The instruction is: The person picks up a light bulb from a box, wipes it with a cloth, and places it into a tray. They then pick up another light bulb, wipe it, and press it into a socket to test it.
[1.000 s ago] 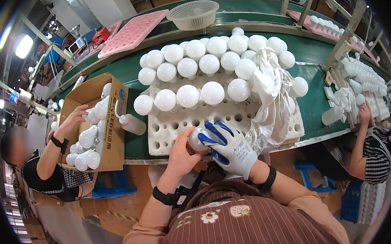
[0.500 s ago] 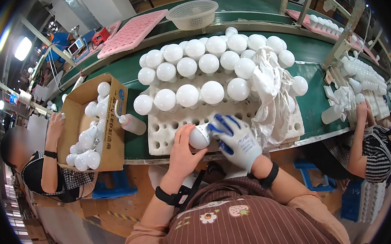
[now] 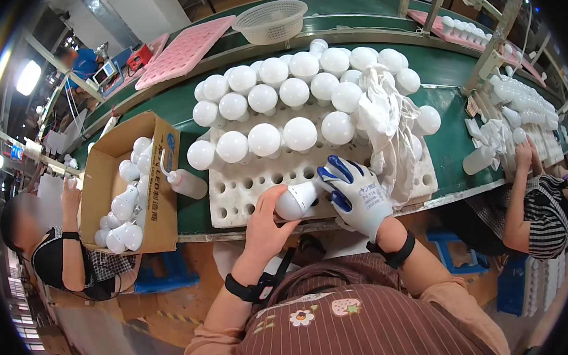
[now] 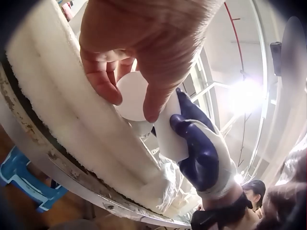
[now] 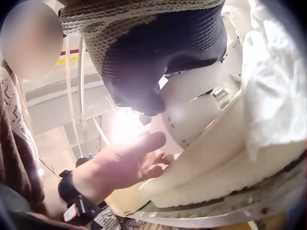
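Observation:
My bare left hand point(image 3: 269, 225) holds a white light bulb point(image 3: 289, 207) by its round dome, fingers and thumb on either side. The bulb lies tilted, its narrower end toward my right hand, close over the front of a white foam tray point(image 3: 229, 216). My right hand point(image 3: 359, 198) wears a white glove with blue-coated fingers. Gloved fingers and thumb pinch a smooth white piece point(image 4: 170, 132), seen in the left wrist view beside the bulb; cannot tell its kind. In the right wrist view this piece overlaps the bulb's housing point(image 5: 189, 120).
Several rows of bulbs point(image 3: 263, 139) stand in the tray. A crumpled white cloth point(image 3: 391, 129) covers its right side. To the left are a squeeze bottle point(image 3: 187, 183) and a cardboard box point(image 3: 164, 229) of bulbs. A person sits at each side; a basket point(image 3: 270, 24) stands behind.
The bulb has tilted so that its housing shows toward the right. My gloved hand has moved from over the bulb to its right side. The person at left has drawn a hand out of the box.

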